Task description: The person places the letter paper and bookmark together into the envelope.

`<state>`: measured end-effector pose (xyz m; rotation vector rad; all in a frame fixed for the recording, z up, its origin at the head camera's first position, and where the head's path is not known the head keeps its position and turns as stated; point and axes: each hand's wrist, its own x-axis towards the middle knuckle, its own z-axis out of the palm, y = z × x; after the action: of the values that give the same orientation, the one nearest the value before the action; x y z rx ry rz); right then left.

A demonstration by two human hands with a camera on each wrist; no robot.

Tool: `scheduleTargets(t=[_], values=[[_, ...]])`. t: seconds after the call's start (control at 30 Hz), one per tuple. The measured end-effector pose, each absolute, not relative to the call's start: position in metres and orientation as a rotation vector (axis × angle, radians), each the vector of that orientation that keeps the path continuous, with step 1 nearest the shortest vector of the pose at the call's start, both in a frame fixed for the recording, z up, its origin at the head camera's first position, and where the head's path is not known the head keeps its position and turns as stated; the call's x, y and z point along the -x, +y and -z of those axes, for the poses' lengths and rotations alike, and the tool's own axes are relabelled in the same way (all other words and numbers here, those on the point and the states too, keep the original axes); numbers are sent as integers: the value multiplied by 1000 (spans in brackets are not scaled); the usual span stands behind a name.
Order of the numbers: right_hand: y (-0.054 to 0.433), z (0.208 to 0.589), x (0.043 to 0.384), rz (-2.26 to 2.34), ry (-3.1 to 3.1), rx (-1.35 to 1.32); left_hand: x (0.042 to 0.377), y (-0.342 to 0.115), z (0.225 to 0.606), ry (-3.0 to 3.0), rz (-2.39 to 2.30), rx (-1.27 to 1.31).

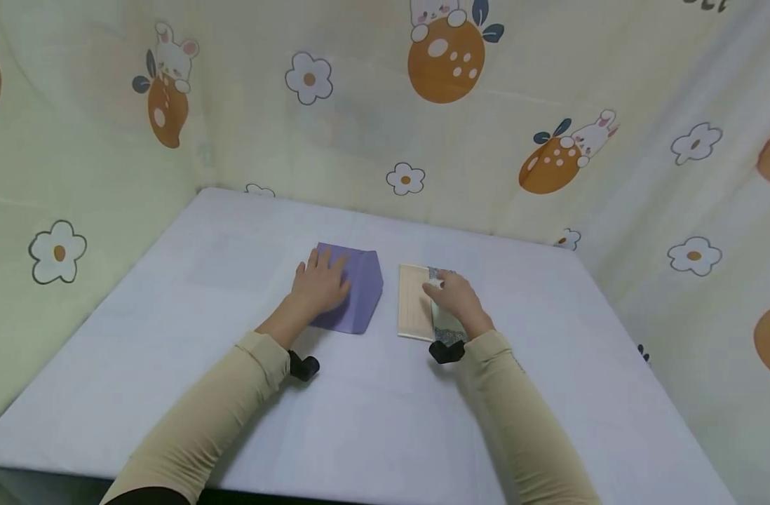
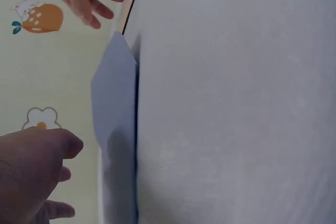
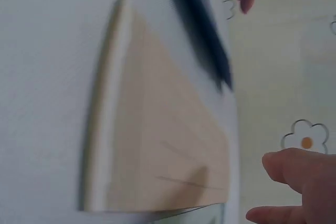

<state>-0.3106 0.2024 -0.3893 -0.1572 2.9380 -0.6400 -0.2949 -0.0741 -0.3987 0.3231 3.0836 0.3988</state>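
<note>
A purple envelope [image 1: 363, 294] lies on the white-covered table, its tapered flap toward the right. Over its left part is my left hand [image 1: 318, 284], fingers spread and fairly straight. The left wrist view shows that hand [image 2: 31, 174] above the envelope [image 2: 116, 98]. To the right lies a cream lined notebook [image 1: 414, 301] with a patterned greenish part [image 1: 447, 326] along its right side. My right hand [image 1: 457, 298] is over that patterned part, thumb and fingers apart. In the right wrist view, this hand [image 3: 304, 182] is beside the notebook [image 3: 157, 129], with nothing between its fingers.
White cloth [image 1: 372, 421] covers the table. A curtain [image 1: 353, 133] printed with rabbits and flowers hangs behind it and along both sides. Each wrist wears a black camera mount [image 1: 304, 366]. A narrow strip of tabletop separates envelope and notebook.
</note>
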Motion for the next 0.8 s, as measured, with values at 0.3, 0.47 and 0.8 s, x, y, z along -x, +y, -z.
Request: scheduleTargets(t=[0.3, 0.47, 0.8], values=[[198, 404, 320, 465, 2950, 24, 300, -71, 409, 3039, -382, -287], [194, 403, 318, 371, 2957, -72, 300, -70, 410, 3042, -400, -298], [189, 402, 314, 304, 2950, -114, 300, -67, 415, 3033, -325, -322]])
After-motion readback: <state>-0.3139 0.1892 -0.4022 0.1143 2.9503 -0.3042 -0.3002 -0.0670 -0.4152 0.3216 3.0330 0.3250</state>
